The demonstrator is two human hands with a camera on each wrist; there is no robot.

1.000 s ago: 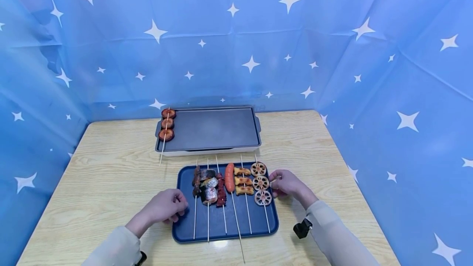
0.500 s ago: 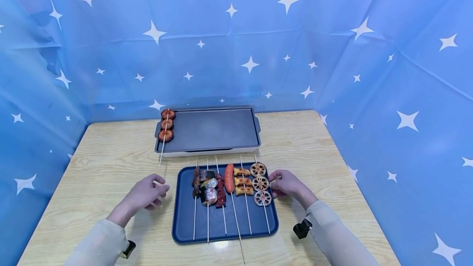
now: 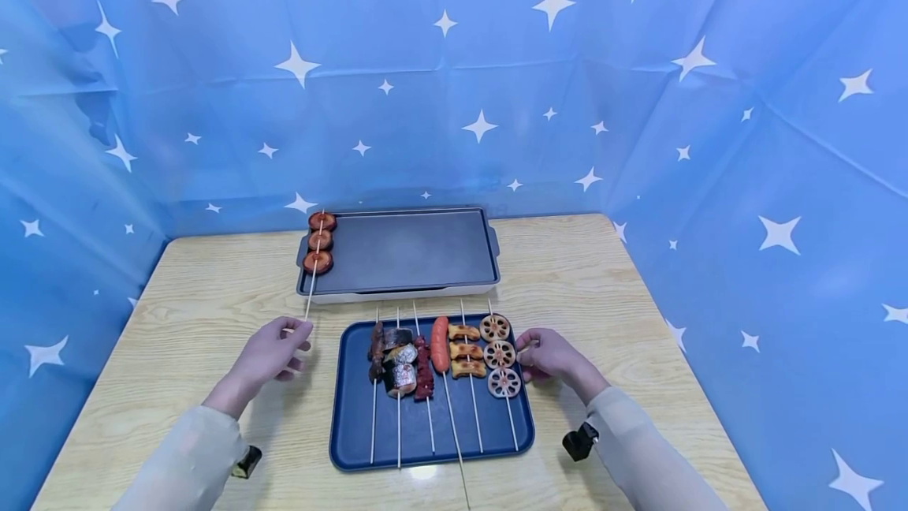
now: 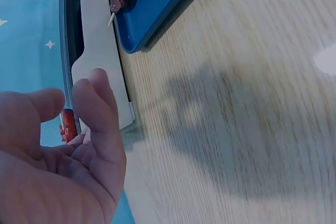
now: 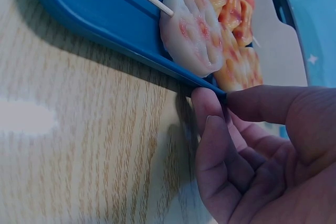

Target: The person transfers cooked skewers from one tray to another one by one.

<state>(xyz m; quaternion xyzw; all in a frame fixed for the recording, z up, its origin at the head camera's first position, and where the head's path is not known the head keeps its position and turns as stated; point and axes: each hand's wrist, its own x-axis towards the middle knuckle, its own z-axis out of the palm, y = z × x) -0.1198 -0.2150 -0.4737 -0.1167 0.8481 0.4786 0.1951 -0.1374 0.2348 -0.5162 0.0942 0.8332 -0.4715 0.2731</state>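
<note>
A skewer of three round brown mushroom slices [image 3: 319,240] lies along the left end of the black griddle plate [image 3: 411,247], its bare stick jutting over the front edge. My left hand [image 3: 273,357] is at the lower end of that stick. In the left wrist view a gap shows between the thumb and fingers [image 4: 100,108], with no grip on the stick visible. My right hand [image 3: 556,357] pinches the right rim of the blue tray [image 3: 347,432] between thumb and fingers, beside the lotus root skewer [image 3: 500,353].
The tray also holds a sausage skewer [image 3: 440,344], a yellow grilled-piece skewer [image 3: 466,351], a dark red meat skewer [image 3: 423,369], a fish-like skewer [image 3: 400,365] and a brown skewer [image 3: 377,351]. The sausage stick overhangs the tray's front. A blue star-patterned curtain [image 3: 426,101] surrounds the wooden table [image 3: 603,282].
My left hand has left the tray's left edge and moved left and forward to the mushroom skewer's stick end. The right hand stays on the tray rim.
</note>
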